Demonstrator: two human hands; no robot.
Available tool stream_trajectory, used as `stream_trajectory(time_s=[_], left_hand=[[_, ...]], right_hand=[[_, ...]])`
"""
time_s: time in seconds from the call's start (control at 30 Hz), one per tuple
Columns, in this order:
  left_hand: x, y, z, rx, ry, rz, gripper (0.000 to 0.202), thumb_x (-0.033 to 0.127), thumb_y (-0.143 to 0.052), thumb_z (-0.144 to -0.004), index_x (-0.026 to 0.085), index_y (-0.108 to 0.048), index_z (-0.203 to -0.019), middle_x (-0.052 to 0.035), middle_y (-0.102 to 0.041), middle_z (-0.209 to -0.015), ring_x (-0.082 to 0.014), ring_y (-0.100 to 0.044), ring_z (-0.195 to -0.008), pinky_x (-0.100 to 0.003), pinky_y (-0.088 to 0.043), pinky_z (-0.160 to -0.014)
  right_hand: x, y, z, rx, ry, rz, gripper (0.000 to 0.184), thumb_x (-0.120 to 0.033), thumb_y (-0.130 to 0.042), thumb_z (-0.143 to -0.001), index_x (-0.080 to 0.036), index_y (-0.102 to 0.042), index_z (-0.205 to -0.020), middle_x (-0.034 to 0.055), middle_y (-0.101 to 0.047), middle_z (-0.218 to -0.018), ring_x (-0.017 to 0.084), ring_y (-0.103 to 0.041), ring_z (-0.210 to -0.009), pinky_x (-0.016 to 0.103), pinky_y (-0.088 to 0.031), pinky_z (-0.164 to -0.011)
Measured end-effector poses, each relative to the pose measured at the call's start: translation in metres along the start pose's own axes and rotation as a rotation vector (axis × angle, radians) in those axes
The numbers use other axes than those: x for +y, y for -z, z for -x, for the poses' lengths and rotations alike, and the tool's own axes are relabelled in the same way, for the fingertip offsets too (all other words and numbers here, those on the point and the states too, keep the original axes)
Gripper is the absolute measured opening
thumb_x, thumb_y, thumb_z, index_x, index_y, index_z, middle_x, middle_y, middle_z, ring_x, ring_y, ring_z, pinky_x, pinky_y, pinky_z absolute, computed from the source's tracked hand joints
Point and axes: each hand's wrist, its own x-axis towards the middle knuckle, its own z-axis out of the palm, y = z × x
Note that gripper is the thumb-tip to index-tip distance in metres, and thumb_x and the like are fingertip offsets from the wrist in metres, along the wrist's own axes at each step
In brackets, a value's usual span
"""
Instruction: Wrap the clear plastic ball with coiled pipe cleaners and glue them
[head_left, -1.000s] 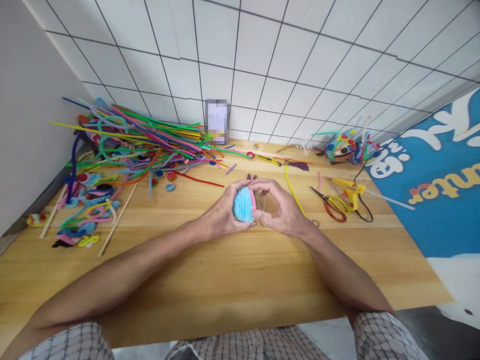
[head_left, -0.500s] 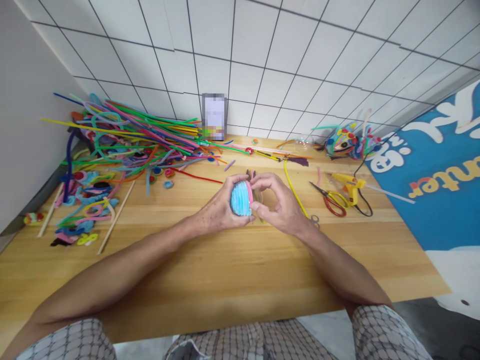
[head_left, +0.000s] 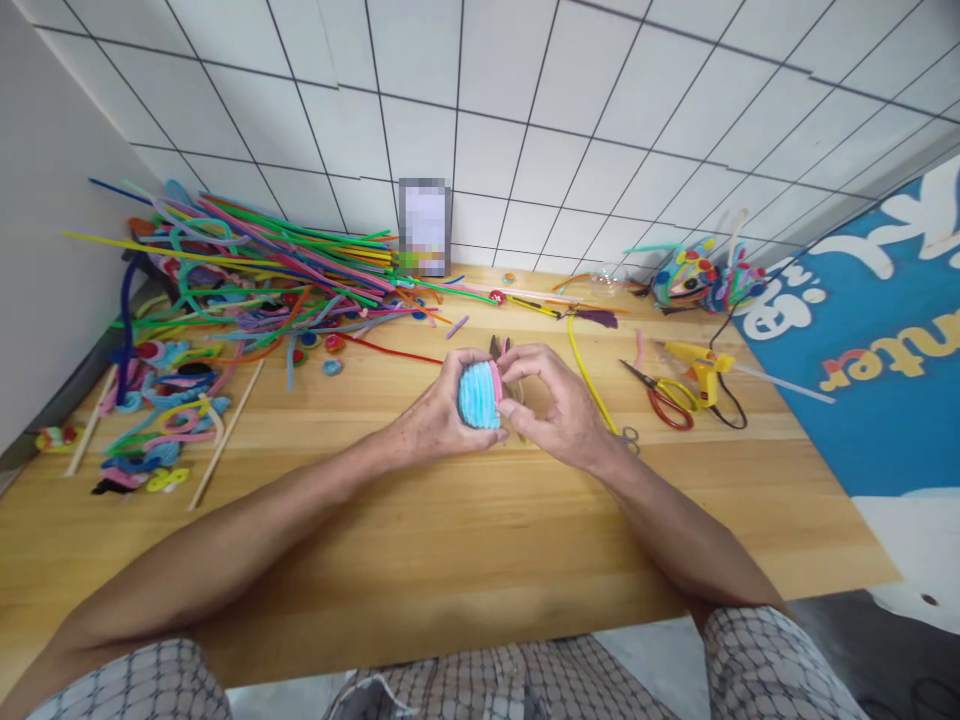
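Observation:
In the middle of the head view, my left hand [head_left: 439, 412] is closed around a light-blue ball [head_left: 477, 396] that looks wound with fuzzy pipe cleaner. Along the ball's right edge runs a pink pipe cleaner [head_left: 496, 384]. My right hand [head_left: 561, 412] has its thumb and fingertips against this pink strip, pinching or pressing it to the ball; the exact contact is partly hidden. Behind both hands lies a dark-tipped tool [head_left: 495, 347], mostly covered by the fingers.
Bundled pipe cleaners [head_left: 300, 245] and finished shapes [head_left: 165, 410] lie left on the wooden table [head_left: 450, 540]. A phone [head_left: 424, 228] leans on the tiled wall. To the right are scissors [head_left: 670, 402], a yellow glue gun [head_left: 701, 368] and colourful decorated balls [head_left: 684, 275].
The whole view has shifted slightly. Both hands keep nearly the same hold, with the blue ball turned a little and the right fingers still at the pink pipe cleaner.

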Motion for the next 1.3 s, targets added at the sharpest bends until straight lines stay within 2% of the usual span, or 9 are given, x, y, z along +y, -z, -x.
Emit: stream_trajectory(time_s=[0.13, 0.4, 0.63, 0.83, 0.97, 1.07, 1.13, 1.3], left_hand=[[0.004, 0.001, -0.001, -0.016, 0.069, 0.032, 0.073, 0.04, -0.083, -0.076, 0.025, -0.037, -0.13, -0.0052, -0.058, -0.119, -0.0185, -0.064, -0.096, -0.031, -0.056, -0.078], [0.001, 0.0, 0.0, -0.051, 0.117, 0.09, 0.073, 0.04, -0.085, -0.076, 0.025, -0.038, -0.129, -0.0024, -0.056, -0.113, -0.0159, -0.061, -0.089, -0.029, -0.054, -0.074], [0.0, 0.002, 0.0, -0.066, 0.106, 0.113, 0.072, 0.04, -0.085, -0.076, 0.025, -0.041, -0.13, -0.0033, -0.056, -0.115, -0.0181, -0.062, -0.094, -0.031, -0.054, -0.079], [0.002, 0.002, -0.001, -0.109, 0.175, 0.18, 0.074, 0.042, -0.088, -0.074, 0.024, -0.042, -0.129, -0.0025, -0.055, -0.112, -0.0181, -0.06, -0.094, -0.03, -0.053, -0.078], [0.002, 0.004, -0.002, -0.151, 0.26, 0.208, 0.077, 0.044, -0.089, -0.073, 0.022, -0.043, -0.131, -0.0047, -0.057, -0.116, -0.0195, -0.06, -0.097, -0.031, -0.052, -0.079], [0.001, 0.007, -0.002, -0.163, 0.283, 0.251, 0.08, 0.043, -0.092, -0.072, 0.022, -0.046, -0.134, -0.0068, -0.06, -0.123, -0.021, -0.061, -0.104, -0.031, -0.053, -0.084], [0.001, 0.008, -0.004, -0.155, 0.292, 0.334, 0.08, 0.04, -0.093, -0.071, 0.024, -0.049, -0.135, -0.0063, -0.062, -0.124, -0.0207, -0.063, -0.105, -0.031, -0.054, -0.086], [0.009, 0.014, -0.015, 0.02, 0.36, 0.697, 0.067, 0.039, -0.095, -0.069, 0.024, -0.06, -0.124, -0.0023, -0.07, -0.112, -0.0174, -0.068, -0.096, -0.03, -0.056, -0.087]], right_hand=[[0.0, 0.0, 0.0, -0.001, 0.034, 0.001, 0.013, -0.026, -0.072, -0.098, -0.027, -0.063, -0.109, 0.0091, -0.071, -0.122, 0.024, -0.07, -0.117, 0.047, -0.057, -0.102], [0.003, -0.002, 0.001, -0.003, 0.013, -0.014, 0.012, -0.028, -0.071, -0.098, -0.027, -0.065, -0.108, 0.0086, -0.07, -0.122, 0.025, -0.069, -0.116, 0.048, -0.056, -0.103], [0.003, -0.002, 0.001, -0.026, -0.045, -0.039, 0.016, -0.03, -0.071, -0.096, -0.028, -0.064, -0.11, 0.0086, -0.07, -0.123, 0.026, -0.068, -0.119, 0.05, -0.054, -0.107], [0.004, -0.002, -0.002, -0.043, -0.063, -0.107, 0.013, -0.025, -0.071, -0.094, -0.026, -0.064, -0.106, 0.0068, -0.068, -0.115, 0.025, -0.067, -0.115, 0.046, -0.055, -0.103], [0.004, -0.002, -0.003, -0.069, -0.14, -0.129, 0.011, -0.026, -0.069, -0.093, -0.026, -0.065, -0.104, 0.0055, -0.069, -0.109, 0.024, -0.067, -0.108, 0.043, -0.056, -0.096], [0.005, -0.003, -0.003, -0.073, -0.207, -0.149, 0.009, -0.031, -0.068, -0.095, -0.025, -0.067, -0.102, 0.005, -0.07, -0.106, 0.024, -0.066, -0.106, 0.041, -0.056, -0.093], [0.007, -0.004, -0.002, -0.055, -0.237, -0.186, 0.016, -0.039, -0.069, -0.098, -0.026, -0.07, -0.107, 0.0058, -0.071, -0.11, 0.024, -0.067, -0.108, 0.04, -0.057, -0.094], [0.014, 0.003, 0.0, 0.077, -0.319, -0.277, 0.043, -0.06, -0.068, -0.1, -0.025, -0.069, -0.125, 0.0075, -0.074, -0.125, 0.023, -0.07, -0.115, 0.041, -0.057, -0.102]])
